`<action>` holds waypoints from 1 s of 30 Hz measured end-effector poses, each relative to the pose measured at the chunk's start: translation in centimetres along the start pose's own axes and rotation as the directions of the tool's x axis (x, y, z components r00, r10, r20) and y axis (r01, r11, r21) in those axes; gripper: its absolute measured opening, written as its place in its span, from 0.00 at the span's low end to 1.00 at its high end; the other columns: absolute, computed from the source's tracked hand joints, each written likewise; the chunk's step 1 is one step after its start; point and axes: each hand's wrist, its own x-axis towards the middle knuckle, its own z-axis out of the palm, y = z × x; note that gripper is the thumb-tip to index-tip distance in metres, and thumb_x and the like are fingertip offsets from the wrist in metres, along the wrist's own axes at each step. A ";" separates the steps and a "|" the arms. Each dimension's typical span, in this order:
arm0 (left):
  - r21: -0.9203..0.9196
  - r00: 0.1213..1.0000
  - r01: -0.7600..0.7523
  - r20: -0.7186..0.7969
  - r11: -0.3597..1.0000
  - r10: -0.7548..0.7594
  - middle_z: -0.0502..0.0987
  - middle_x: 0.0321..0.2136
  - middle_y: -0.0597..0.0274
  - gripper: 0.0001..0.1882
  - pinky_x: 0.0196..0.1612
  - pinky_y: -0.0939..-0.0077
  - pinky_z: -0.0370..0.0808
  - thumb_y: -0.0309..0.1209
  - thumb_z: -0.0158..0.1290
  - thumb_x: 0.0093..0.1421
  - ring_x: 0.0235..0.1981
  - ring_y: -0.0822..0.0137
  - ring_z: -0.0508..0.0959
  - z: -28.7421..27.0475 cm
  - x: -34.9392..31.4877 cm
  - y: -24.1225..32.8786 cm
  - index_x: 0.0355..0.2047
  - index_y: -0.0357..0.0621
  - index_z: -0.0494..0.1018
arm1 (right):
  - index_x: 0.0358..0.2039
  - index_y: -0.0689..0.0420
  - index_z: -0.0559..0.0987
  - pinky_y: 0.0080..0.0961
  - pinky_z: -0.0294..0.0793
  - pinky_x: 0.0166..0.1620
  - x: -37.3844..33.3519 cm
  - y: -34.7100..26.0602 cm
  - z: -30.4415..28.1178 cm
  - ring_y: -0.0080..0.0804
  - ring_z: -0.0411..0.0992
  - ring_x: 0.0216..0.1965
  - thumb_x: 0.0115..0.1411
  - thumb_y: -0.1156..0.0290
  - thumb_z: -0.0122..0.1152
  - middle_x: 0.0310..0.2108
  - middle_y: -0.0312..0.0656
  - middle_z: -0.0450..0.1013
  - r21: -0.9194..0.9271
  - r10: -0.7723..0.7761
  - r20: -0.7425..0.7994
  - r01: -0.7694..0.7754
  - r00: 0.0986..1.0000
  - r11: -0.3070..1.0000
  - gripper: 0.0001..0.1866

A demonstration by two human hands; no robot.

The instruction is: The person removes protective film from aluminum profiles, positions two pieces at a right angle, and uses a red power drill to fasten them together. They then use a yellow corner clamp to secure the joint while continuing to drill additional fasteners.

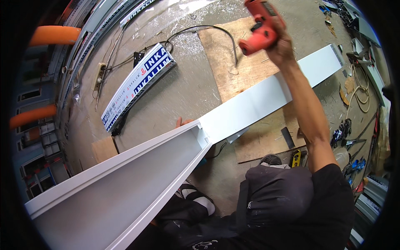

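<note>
My right hand (281, 48) is wrapped round a red power drill (264, 35), held up above the far side of a long white panel. My left hand (183, 122) shows only a few fingertips, curled at the far edge of a white open channel (112, 196); the rest of it is hidden behind the channel. The channel's narrow far end meets a flat white length (250, 110), which runs up to the right beneath my right forearm. A small piece of teal shows below the joint, too covered to name.
Plywood sheets (227, 46) lie under the white length. A wrapped profile bundle (139, 87) rests at left, near a power strip (98, 75) and black cable (196, 28). A yellow-black tool (295, 158) lies by my knee. Coiled cord (362, 93) and scraps lie at right.
</note>
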 end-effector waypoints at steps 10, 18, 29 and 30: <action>0.895 0.747 -0.387 0.163 0.223 0.645 0.81 0.37 0.55 0.30 0.44 0.67 0.84 0.52 0.58 0.62 0.37 0.64 0.84 5.6 -1.0 -2.3 0.49 0.35 0.72 | 0.68 0.60 0.59 0.32 0.80 0.41 -8.4 -11.3 2.5 0.41 0.80 0.40 0.64 0.32 0.55 0.54 0.59 0.66 -0.232 -0.023 0.381 0.120 0.924 0.965 0.48; 0.516 0.713 -0.664 0.221 0.541 0.665 0.79 0.42 0.45 0.14 0.35 0.64 0.85 0.33 0.51 0.69 0.33 0.59 0.84 -1.6 0.3 -3.2 0.49 0.35 0.73 | 0.58 0.69 0.73 0.28 0.85 0.37 -13.2 -10.9 3.7 0.31 0.82 0.36 0.52 0.49 0.78 0.42 0.47 0.81 -0.724 0.480 0.101 -0.266 0.871 0.636 0.43; 0.740 0.771 -0.498 0.138 0.452 0.622 0.79 0.45 0.40 0.14 0.39 0.67 0.84 0.31 0.57 0.66 0.37 0.59 0.83 -2.5 -0.8 -3.5 0.48 0.39 0.71 | 0.51 0.66 0.78 0.23 0.81 0.40 -13.7 -7.0 2.4 0.23 0.77 0.36 0.52 0.69 0.79 0.39 0.40 0.80 -0.809 0.794 -0.007 -0.470 0.608 0.353 0.28; 0.754 0.759 -0.513 0.176 0.410 0.627 0.79 0.45 0.40 0.14 0.39 0.67 0.84 0.32 0.58 0.66 0.38 0.59 0.83 -2.8 -1.0 -3.4 0.48 0.39 0.71 | 0.51 0.66 0.78 0.23 0.81 0.40 -13.7 -7.0 2.4 0.23 0.78 0.36 0.52 0.69 0.79 0.39 0.41 0.80 -0.805 0.802 -0.027 -0.488 0.597 0.337 0.28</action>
